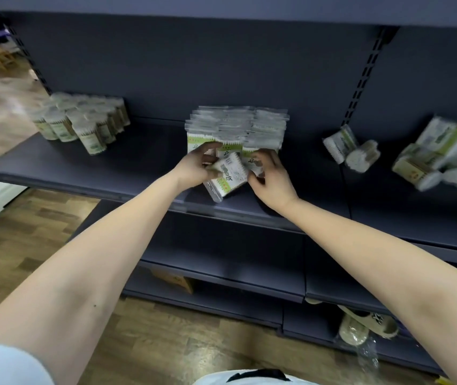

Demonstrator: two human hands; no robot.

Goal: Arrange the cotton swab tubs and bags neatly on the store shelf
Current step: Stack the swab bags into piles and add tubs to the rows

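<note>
On the dark grey metal shelf (138,162), at its middle, my left hand (196,165) grips the upper corner of a clear plastic bag of cotton swabs with a green label (228,176), which lies tilted with its lower end on the board, just in front of the upright rows of like bags (235,126). My right hand (270,179) curls its fingers round the front bag of the right-hand row (253,162), beside the tilted one. Round clear swab tubs (82,120) stand grouped at the left end, and I see a loose heap of bags and tubs (441,157) on the right.

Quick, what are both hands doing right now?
Left hand grips the tilted swab bag.
Right hand curls against the bags; grip unclear.
</note>
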